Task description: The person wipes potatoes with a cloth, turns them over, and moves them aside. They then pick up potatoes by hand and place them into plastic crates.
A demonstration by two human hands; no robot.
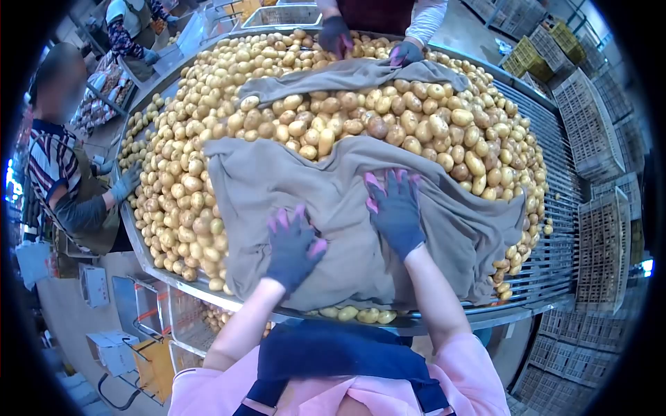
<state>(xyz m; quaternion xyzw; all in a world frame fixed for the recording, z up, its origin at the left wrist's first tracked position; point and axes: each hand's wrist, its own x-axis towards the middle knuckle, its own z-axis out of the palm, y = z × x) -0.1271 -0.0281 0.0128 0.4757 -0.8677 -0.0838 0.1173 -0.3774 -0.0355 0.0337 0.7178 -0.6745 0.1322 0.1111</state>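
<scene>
Both of my hands wear dark gloves with pink fingertips. Flat on a large grey-brown cloth (326, 208), my left hand (293, 248) rests with its fingers spread. My right hand (395, 208) lies on the same cloth, further right and a bit further forward, fingers apart. Beneath and around the cloth is a broad heap of potatoes (184, 180). Across the heap, a second grey cloth (347, 78) is touched at its right end by the gloved hand of a person opposite.
A metal roller conveyor (555, 180) runs along the right, beside stacked crates (602, 243). At the left edge stands a co-worker (76, 173), gloved hand at the potatoes. Another person (132, 31) is at the upper left. An empty white crate (281, 16) sits behind the heap.
</scene>
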